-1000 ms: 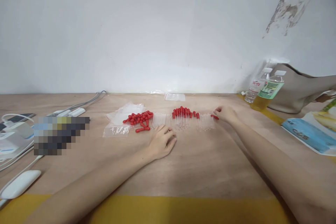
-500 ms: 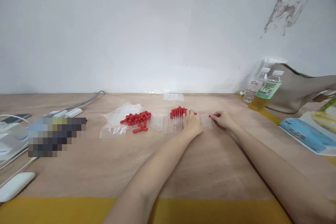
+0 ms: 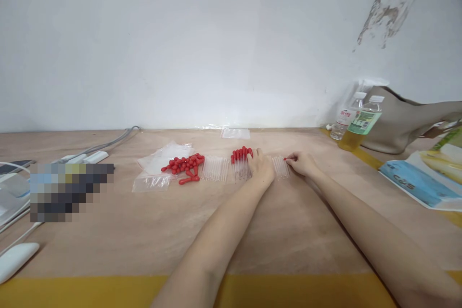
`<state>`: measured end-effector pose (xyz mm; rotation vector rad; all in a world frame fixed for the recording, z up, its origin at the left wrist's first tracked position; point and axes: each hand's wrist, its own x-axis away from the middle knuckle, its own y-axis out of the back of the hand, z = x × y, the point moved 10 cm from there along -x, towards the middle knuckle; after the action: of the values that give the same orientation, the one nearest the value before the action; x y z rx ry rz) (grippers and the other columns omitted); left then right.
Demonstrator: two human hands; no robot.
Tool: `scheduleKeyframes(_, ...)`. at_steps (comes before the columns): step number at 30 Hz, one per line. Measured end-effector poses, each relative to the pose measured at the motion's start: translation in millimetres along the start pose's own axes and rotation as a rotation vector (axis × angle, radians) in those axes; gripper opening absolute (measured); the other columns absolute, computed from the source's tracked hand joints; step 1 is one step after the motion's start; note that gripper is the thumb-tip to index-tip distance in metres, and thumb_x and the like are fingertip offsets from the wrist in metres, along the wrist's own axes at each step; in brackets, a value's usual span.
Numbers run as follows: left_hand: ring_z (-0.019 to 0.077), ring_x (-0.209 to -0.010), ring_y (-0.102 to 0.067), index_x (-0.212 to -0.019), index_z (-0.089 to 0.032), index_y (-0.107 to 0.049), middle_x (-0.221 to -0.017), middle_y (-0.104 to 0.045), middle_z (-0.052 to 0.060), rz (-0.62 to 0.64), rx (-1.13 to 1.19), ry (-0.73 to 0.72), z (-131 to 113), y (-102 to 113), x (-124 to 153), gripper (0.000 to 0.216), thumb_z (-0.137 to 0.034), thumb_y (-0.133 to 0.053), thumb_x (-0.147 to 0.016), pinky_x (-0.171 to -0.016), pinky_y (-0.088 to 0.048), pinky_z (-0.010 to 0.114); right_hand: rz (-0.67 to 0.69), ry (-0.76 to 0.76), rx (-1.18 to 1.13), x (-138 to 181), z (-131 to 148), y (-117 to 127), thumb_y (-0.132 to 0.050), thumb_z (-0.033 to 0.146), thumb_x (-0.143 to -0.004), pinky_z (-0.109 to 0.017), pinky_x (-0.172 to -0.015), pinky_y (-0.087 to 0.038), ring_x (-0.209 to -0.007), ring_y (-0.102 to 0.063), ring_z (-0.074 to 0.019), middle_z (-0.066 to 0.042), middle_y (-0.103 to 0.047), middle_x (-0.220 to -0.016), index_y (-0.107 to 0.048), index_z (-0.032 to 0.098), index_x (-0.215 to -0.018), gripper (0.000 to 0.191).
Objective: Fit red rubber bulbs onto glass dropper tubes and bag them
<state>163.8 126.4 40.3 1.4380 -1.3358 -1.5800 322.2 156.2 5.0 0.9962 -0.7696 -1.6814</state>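
On the brown table lie rows of clear glass dropper tubes [image 3: 215, 169] and a heap of loose red rubber bulbs [image 3: 184, 162]. A group of tubes capped with red bulbs [image 3: 241, 156] sits in the middle. My left hand [image 3: 262, 167] rests with curled fingers on these capped tubes, covering some of them. My right hand [image 3: 302, 164] pinches a red bulb at the right end of another row of bare tubes [image 3: 280, 167].
Clear plastic bags [image 3: 159, 166] lie left of the bulbs, another small bag [image 3: 235, 133] by the wall. Two bottles [image 3: 357, 122], a beige bag [image 3: 407, 120] and printed packs [image 3: 418, 180] stand at the right. Cables, chargers and a white mouse [image 3: 14, 260] fill the left.
My left hand moved from the table beside the loose bulbs rightward onto the capped tubes. My right hand stayed at the right row, shifting slightly left with the red bulb.
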Motion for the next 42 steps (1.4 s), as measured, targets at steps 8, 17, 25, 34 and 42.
scheduleKeyframes(8,0.027,-0.1,-0.033,-0.092,-0.013,-0.062,-0.104,-0.047,0.014,-0.029,0.082,0.066,12,-4,2,0.032,-0.033,-0.041,-0.08,-0.083,-0.026,0.04,0.01,-0.038,-0.03,1,-2,1,-0.052,0.027,-0.072,-0.023,-0.056,-0.037,-0.067,-0.058,-0.0172,-0.009,-0.067,-0.075,-0.067,0.014,-0.075,0.02)
scheduleKeyframes(17,0.0301,-0.102,-0.036,-0.089,-0.006,-0.062,-0.106,-0.048,0.019,0.0,0.151,0.165,12,0,-1,0.032,-0.032,-0.045,-0.079,-0.084,-0.028,0.04,0.0,-0.086,-0.134,3,-7,1,-0.055,0.03,-0.07,-0.022,-0.049,-0.036,-0.054,-0.056,-0.0152,-0.005,-0.062,-0.057,-0.067,0.015,-0.068,0.019)
scheduleKeyframes(25,0.0209,-0.087,-0.047,-0.076,-0.015,-0.055,-0.086,-0.055,0.008,-0.163,0.487,-0.098,57,62,30,0.017,-0.026,-0.042,-0.081,-0.077,-0.037,0.033,-0.12,-0.053,-0.336,0,-4,11,-0.05,0.035,-0.073,-0.021,-0.05,-0.04,-0.055,-0.055,-0.0125,-0.005,-0.063,-0.064,-0.064,0.013,-0.084,0.028)
scheduleKeyframes(34,0.0156,-0.077,-0.056,-0.091,-0.017,-0.051,-0.084,-0.06,0.004,-0.147,0.495,-0.344,139,75,114,0.015,-0.021,-0.038,-0.085,-0.069,-0.043,0.028,0.057,0.514,-0.607,76,144,6,-0.05,0.025,-0.077,-0.029,-0.07,-0.045,-0.081,-0.057,-0.0158,-0.008,-0.061,-0.092,-0.057,0.016,-0.098,0.025)
scheduleKeyframes(42,0.0148,-0.082,-0.057,-0.099,-0.019,-0.056,-0.09,-0.063,0.004,-0.184,0.495,-0.424,127,72,128,0.021,-0.019,-0.041,-0.085,-0.074,-0.045,0.03,0.149,0.686,-0.647,129,186,-8,-0.047,0.022,-0.08,-0.032,-0.073,-0.045,-0.08,-0.055,-0.0153,-0.005,-0.06,-0.085,-0.061,0.021,-0.091,0.017)
